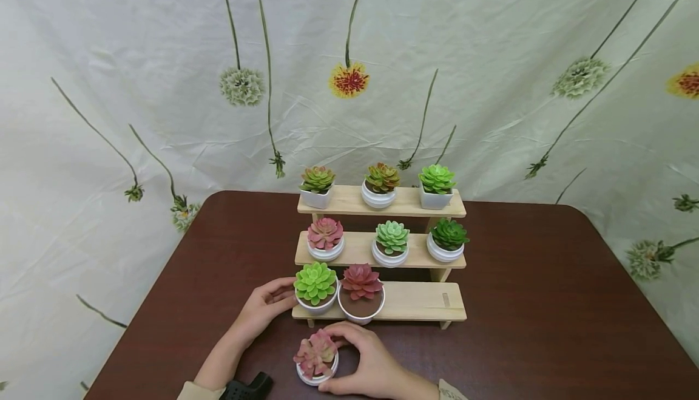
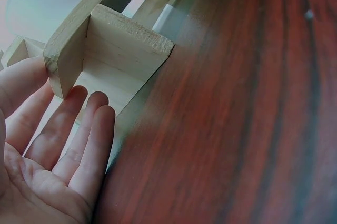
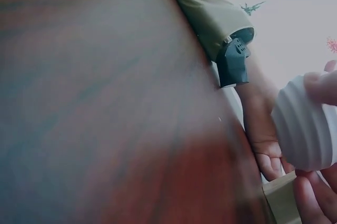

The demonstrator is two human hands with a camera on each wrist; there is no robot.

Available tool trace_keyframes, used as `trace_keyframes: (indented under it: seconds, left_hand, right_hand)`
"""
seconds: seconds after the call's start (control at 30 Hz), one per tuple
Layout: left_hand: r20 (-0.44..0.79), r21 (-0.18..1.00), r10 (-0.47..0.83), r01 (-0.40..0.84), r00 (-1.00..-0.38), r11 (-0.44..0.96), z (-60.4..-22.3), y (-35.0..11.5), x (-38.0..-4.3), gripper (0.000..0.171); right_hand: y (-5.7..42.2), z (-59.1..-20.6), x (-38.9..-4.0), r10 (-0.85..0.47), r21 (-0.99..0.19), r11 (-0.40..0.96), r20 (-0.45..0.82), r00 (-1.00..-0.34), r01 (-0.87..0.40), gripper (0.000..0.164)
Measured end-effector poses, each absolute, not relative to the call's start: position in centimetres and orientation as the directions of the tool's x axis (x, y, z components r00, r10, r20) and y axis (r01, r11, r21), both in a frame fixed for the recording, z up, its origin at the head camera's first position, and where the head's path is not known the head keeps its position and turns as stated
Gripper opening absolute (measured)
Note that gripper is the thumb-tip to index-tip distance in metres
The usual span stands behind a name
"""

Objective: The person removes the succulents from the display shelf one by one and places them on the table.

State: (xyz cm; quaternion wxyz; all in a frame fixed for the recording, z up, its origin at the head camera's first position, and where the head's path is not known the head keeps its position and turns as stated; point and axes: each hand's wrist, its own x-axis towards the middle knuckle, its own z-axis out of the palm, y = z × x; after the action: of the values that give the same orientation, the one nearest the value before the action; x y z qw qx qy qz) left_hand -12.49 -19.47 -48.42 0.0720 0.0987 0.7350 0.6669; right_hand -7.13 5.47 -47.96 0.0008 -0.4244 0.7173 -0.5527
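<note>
My right hand [image 1: 371, 365] pinches the white pot of a pink succulent [image 1: 315, 354], thumb on one side and fingers on the other, in front of a three-tier wooden stand [image 1: 417, 301]. In the right wrist view the ribbed side of that white pot [image 3: 303, 124] shows between thumb and fingers. At the left end of the lowest tier is my left hand [image 1: 267, 304], beside a potted bright green succulent [image 1: 315, 284]. Its fingers are loosely extended, and one touches the board's end [image 2: 66, 71] in the left wrist view. A dark red succulent [image 1: 361, 284] stands right of the green one.
Three potted succulents line the top tier, among them a bright green one [image 1: 436, 184]. The middle tier bears a pink [image 1: 325, 236], a pale green [image 1: 392, 239] and a dark green succulent [image 1: 449, 236]. Behind the brown table [image 1: 546, 303] hangs a flowered white cloth [image 1: 469, 36].
</note>
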Motion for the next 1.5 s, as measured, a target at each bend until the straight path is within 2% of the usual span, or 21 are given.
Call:
trace_keyframes:
  seconds: [0.27,1.07,1.33,1.5]
  left_hand:
    - [0.045,0.994,0.238,0.068,-0.970,0.087,-48.5,-19.4,-12.6,0.043]
    - [0.047,0.994,0.251,0.069,-0.967,0.082,-48.6,-19.5,-12.6,0.043]
    - [0.052,0.994,0.250,0.074,-0.967,0.077,-48.7,-19.5,-12.6,0.043]
    - [0.053,0.995,0.260,0.073,-0.964,0.068,-48.6,-19.5,-12.6,0.043]
  right_hand:
    - [5.1,-48.8,-7.2,-0.638,-0.816,0.075,0.402,-0.657,-0.573,0.064]
    - [4.9,-49.1,-7.1,-0.673,-0.748,0.118,0.423,-0.606,-0.653,0.064]
    - [5.3,-48.7,-6.9,-0.680,-0.717,0.168,0.412,-0.607,-0.676,0.068]
    - [5.5,-47.9,-6.7,-0.672,-0.739,0.174,0.394,-0.627,-0.651,0.071]
